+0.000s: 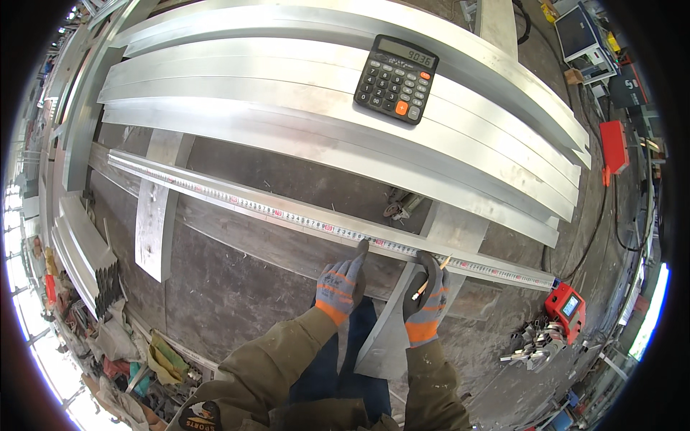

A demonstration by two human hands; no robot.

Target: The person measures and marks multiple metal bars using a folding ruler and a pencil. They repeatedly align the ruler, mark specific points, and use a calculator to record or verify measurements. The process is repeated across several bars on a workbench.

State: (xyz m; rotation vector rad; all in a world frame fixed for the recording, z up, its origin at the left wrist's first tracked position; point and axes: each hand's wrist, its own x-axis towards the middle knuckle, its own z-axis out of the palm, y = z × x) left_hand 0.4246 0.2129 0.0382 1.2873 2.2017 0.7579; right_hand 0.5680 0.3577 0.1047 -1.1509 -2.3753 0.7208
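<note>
A measuring tape's blade [323, 226] lies stretched along a long, narrow metal bar [251, 195]. Its red case [566, 310], with a small screen, sits at the right end. My left hand [341, 289], in a grey glove with orange bands, reaches to the blade with an outstretched fingertip touching its near edge. My right hand [430, 305], gloved alike, is closed around a thin pencil [420, 290] and rests against the bar just to the right. The pencil's upper end shows beside the tape.
Wide silvery metal profiles [237, 93] lie beyond the bar, with a black calculator [395, 79] on top. Metal offcuts [535, 341] are heaped near the tape case. More profiles [80, 251] are stacked at left. A red box [614, 146] and cables are at far right.
</note>
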